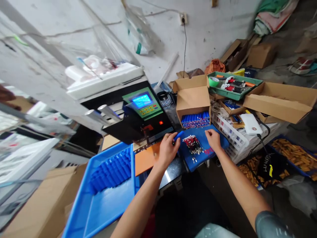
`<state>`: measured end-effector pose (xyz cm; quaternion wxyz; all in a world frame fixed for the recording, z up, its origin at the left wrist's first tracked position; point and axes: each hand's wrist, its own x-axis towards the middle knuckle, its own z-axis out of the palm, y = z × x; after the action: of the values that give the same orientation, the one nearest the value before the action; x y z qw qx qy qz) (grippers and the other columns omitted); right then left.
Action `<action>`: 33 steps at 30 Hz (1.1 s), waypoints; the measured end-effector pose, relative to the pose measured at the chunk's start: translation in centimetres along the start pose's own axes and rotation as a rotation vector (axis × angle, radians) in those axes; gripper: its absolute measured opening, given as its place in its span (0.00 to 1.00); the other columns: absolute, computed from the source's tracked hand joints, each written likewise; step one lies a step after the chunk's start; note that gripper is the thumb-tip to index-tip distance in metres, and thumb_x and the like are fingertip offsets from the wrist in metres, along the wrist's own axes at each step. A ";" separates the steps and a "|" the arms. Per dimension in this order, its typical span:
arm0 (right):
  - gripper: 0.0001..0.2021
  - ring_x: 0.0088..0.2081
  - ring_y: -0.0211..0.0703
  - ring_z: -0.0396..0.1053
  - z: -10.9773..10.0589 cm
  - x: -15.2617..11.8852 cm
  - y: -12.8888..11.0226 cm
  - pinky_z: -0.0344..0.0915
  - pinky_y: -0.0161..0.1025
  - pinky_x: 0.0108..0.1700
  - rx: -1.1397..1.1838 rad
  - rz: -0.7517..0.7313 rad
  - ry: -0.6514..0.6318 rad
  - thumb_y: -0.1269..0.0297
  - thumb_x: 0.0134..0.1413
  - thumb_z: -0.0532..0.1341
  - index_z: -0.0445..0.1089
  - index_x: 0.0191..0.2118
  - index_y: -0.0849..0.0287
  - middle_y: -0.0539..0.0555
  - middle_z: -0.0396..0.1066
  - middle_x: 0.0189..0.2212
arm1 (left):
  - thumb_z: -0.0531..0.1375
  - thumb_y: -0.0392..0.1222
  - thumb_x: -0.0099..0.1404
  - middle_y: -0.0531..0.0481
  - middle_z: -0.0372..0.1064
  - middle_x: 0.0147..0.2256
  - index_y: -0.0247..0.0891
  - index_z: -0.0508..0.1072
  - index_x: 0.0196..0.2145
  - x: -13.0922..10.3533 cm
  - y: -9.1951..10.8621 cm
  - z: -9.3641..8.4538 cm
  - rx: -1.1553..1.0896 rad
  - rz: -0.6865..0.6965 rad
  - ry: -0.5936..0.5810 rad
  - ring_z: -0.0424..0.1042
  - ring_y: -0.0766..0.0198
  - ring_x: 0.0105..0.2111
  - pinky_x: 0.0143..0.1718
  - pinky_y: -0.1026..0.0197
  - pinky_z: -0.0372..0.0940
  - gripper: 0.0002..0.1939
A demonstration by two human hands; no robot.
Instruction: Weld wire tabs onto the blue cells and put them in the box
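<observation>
Holding the blue cylinder (178, 135) in the left hand (169, 147), right hand (213, 138) apart.

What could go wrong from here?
Two risks stand out.

The loose leads are heaped on the blue work surface, a few lying near its front edge; a brush from either the left hand or the right hand might knock some off.

The cardboard box is open toward that heap, with blue cylinders stacked inside; a bump could perhaps slide some out onto the leads.
</observation>
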<state>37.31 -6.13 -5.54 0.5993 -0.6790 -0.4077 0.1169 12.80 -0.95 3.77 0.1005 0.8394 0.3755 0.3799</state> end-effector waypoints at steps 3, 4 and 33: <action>0.15 0.28 0.44 0.68 0.0 0.0 0.2 0.62 0.38 0.35 0.018 0.012 0.015 0.53 0.56 0.56 0.71 0.28 0.59 0.53 0.72 0.24 | 0.59 0.44 0.65 0.44 0.70 0.38 0.37 0.74 0.47 4.5 1.9 4.2 0.041 0.102 -0.044 0.71 0.60 0.36 0.41 0.59 0.68 0.15; 0.15 0.28 0.44 0.68 0.0 0.1 0.3 0.62 0.38 0.35 0.020 0.015 0.010 0.53 0.56 0.56 0.70 0.28 0.59 0.53 0.72 0.24 | 0.59 0.44 0.65 0.44 0.70 0.38 0.36 0.74 0.47 6.0 2.4 5.6 0.068 0.127 -0.055 0.71 0.60 0.36 0.41 0.58 0.67 0.15; 0.14 0.27 0.43 0.69 -0.3 0.3 0.3 0.62 0.36 0.33 0.005 0.026 -0.028 0.55 0.58 0.56 0.69 0.27 0.56 0.52 0.72 0.24 | 0.52 0.36 0.66 0.36 0.68 0.49 0.33 0.70 0.55 12.2 1.7 15.8 0.013 0.175 -0.232 0.64 0.51 0.50 0.53 0.47 0.62 0.21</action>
<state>37.80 -6.12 -5.66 0.5936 -0.6810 -0.4069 0.1355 30.23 8.29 0.50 0.1045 0.9078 0.2894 0.2851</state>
